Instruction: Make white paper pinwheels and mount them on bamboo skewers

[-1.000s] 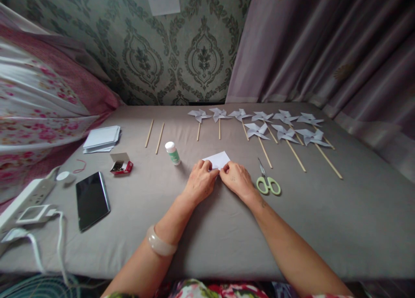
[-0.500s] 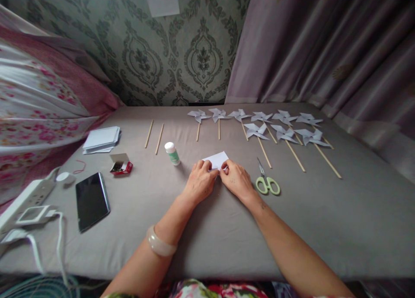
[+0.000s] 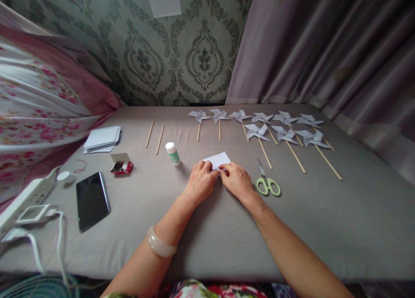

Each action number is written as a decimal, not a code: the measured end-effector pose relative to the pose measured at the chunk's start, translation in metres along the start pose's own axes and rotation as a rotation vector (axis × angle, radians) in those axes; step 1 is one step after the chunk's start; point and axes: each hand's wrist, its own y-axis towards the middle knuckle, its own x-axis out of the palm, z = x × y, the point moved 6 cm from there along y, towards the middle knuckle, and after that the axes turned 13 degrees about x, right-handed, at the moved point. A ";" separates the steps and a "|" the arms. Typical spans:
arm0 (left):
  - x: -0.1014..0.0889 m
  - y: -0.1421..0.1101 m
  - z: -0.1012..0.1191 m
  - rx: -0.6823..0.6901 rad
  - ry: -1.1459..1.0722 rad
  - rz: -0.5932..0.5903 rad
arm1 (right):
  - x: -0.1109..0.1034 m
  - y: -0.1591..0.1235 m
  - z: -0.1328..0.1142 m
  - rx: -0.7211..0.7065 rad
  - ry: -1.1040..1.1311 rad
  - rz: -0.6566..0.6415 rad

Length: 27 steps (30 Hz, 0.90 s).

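Note:
A piece of white paper (image 3: 218,160) lies on the cloth-covered table in front of me, its near edge hidden by my fingers. My left hand (image 3: 201,180) pinches that edge from the left, thumb pointing inward. From the other side my right hand (image 3: 237,179) grips the paper, its thumb and forefinger close to the left thumb. Scissors (image 3: 266,183) with green handles rest just right of my right hand. A glue stick (image 3: 173,153) with a white cap stands upright to the left of my left hand.
Several paper pinwheels on sticks (image 3: 257,132) lie at the back right. Two bare sticks (image 3: 160,139), a stack of white paper (image 3: 102,139), a small red box (image 3: 122,165), a phone (image 3: 93,201) and a power strip (image 3: 27,205) occupy the left side.
My right thumb and fingers have shifted slightly along the paper's near edge. The left hand keeps nearly the same place, and the view has moved a little.

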 end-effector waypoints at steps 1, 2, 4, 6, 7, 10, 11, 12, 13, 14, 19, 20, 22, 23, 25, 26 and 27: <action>0.000 0.000 0.000 -0.002 0.001 -0.003 | -0.001 -0.001 0.000 -0.001 -0.009 -0.002; 0.000 0.000 0.000 -0.002 0.001 -0.006 | -0.002 -0.002 -0.001 -0.005 -0.021 -0.007; 0.000 0.000 0.000 -0.002 0.002 -0.010 | -0.004 -0.004 -0.003 -0.015 -0.055 -0.022; 0.001 0.000 0.000 -0.002 0.004 -0.010 | -0.006 -0.005 -0.006 -0.033 -0.099 -0.044; 0.001 -0.001 0.000 -0.004 0.008 -0.007 | -0.007 -0.006 -0.007 -0.043 -0.119 -0.053; 0.002 -0.001 0.000 -0.012 0.019 -0.005 | -0.008 -0.007 -0.011 -0.069 -0.161 -0.060; 0.003 -0.001 0.000 -0.014 0.021 -0.007 | -0.008 -0.007 -0.012 -0.076 -0.170 -0.056; 0.003 -0.001 0.001 -0.017 0.020 -0.010 | -0.007 -0.008 -0.013 -0.083 -0.177 -0.050; 0.003 0.000 0.001 -0.019 0.017 -0.015 | -0.006 -0.009 -0.014 -0.091 -0.183 -0.043; 0.003 0.000 0.001 -0.021 0.013 -0.021 | -0.006 -0.009 -0.015 -0.098 -0.187 -0.033; 0.001 -0.001 0.000 -0.026 0.015 -0.010 | -0.008 -0.008 -0.015 -0.109 -0.164 -0.035; 0.000 -0.002 0.000 -0.025 0.016 0.000 | -0.009 -0.007 -0.014 -0.104 -0.154 -0.050; -0.001 -0.003 0.000 -0.021 0.023 0.013 | -0.010 -0.004 -0.011 -0.097 -0.136 -0.072; -0.002 -0.003 -0.001 -0.019 0.029 0.015 | -0.011 -0.003 -0.009 -0.097 -0.128 -0.077; -0.003 -0.003 -0.001 -0.016 0.043 0.015 | -0.010 -0.002 -0.006 -0.103 -0.106 -0.078; -0.004 -0.004 0.000 -0.014 0.048 0.015 | -0.009 -0.001 -0.004 -0.108 -0.089 -0.080; -0.004 -0.003 0.000 -0.012 0.049 0.016 | -0.008 0.000 -0.003 -0.112 -0.067 -0.081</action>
